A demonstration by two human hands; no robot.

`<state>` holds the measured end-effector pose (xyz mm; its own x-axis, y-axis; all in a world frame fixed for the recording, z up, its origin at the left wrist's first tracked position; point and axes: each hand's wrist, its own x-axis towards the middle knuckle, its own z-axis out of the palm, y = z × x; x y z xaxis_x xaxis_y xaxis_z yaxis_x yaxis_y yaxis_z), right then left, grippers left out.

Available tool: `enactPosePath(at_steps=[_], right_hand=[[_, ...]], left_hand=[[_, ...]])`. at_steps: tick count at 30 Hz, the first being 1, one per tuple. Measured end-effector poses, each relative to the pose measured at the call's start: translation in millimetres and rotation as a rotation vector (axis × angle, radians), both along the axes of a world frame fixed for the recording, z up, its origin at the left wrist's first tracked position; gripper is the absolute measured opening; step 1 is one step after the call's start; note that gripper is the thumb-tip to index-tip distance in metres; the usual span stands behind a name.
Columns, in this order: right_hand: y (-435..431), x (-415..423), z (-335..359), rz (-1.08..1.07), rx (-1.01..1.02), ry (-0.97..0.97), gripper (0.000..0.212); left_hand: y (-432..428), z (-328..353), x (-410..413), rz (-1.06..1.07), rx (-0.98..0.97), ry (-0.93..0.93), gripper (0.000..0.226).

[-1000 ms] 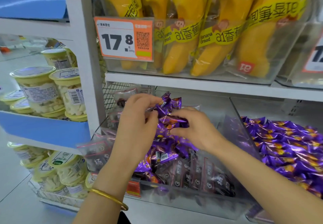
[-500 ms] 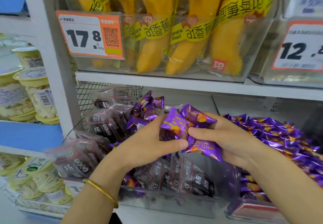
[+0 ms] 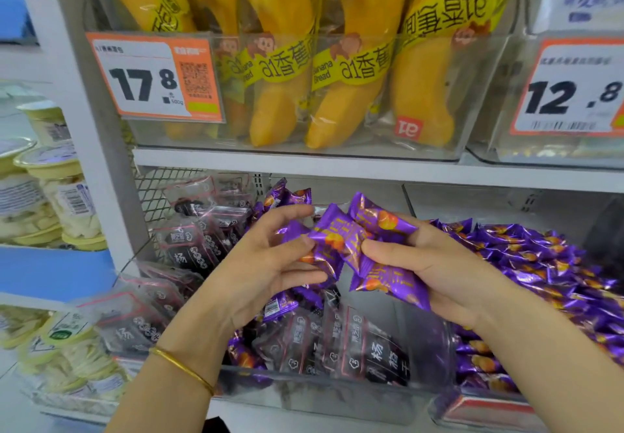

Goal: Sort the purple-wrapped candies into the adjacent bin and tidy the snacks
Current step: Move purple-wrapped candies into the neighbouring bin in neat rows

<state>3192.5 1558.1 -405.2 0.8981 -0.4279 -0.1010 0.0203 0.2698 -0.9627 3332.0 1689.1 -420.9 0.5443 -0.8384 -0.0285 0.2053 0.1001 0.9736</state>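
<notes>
While the left hand (image 3: 266, 264) pinches one purple-wrapped candy (image 3: 332, 243), the right hand (image 3: 439, 270) grips more purple-wrapped candies (image 3: 391, 284) above the clear bin (image 3: 337, 395).

The purple-wrapped candies (image 3: 341, 243) at centre wear crinkled, glossy foil-like film. At six o'clock the clear bin (image 3: 320, 395) is smooth transparent plastic, and the dark snack packets (image 3: 368, 358) in it have shiny see-through wrappers. At twelve o'clock the banana bread (image 3: 280, 61) is in glossy clear film. At ten o'clock the wire mesh (image 3: 162, 193) looks like metal, and at seven o'clock is a polished gold-coloured bangle (image 3: 182, 368).
</notes>
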Motion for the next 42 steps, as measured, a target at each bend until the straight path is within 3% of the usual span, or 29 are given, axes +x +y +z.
enactPosePath(at_steps=[3,5,10,13,17,23,27,30,31,33,34,38,42], right_hand=[[2,6,-9,-0.072,-0.14,-0.008,0.038],[4,8,-12,-0.071,-0.25,0.005,0.034],[10,13,-21,-0.031,-0.349,0.011,0.015],[11,15,-29,-0.059,-0.222,-0.013,0.011],[20,21,-42,-0.099,-0.181,0.023,0.012],[34,32,-51,-0.041,-0.506,0.081,0.002],[30,31,-49,-0.169,-0.451,0.02,0.007],[26,27,-42,-0.242,-0.321,-0.135,0.005],[26,25,-38,-0.23,-0.272,-0.184,0.015],[25,21,-32,-0.185,-0.26,-0.24,0.035],[24,19,-30,-0.171,-0.27,-0.253,0.035],[24,14,-25,-0.122,-0.431,-0.26,0.011],[15,10,-22,-0.149,-0.52,-0.212,0.006]], left_hand=[[2,1,-4,-0.028,0.015,0.042,0.023],[2,0,-5,-0.043,0.05,0.047,0.036],[13,-6,1,-0.047,0.1,-0.176,0.025],[21,-6,10,0.043,0.088,-0.158,0.013],[27,-8,21,0.349,0.027,-0.233,0.007],[27,-9,20,0.416,0.011,-0.233,0.01],[29,-10,21,0.415,-0.005,-0.226,0.02],[29,-9,19,0.414,-0.036,-0.28,0.035],[28,-8,17,0.399,-0.045,-0.277,0.036],[25,-8,13,0.322,-0.053,-0.223,0.032],[23,-8,9,0.263,-0.052,-0.192,0.03],[13,-6,-7,0.058,-0.082,0.032,0.024],[7,-3,-8,0.007,-0.109,0.269,0.015]])
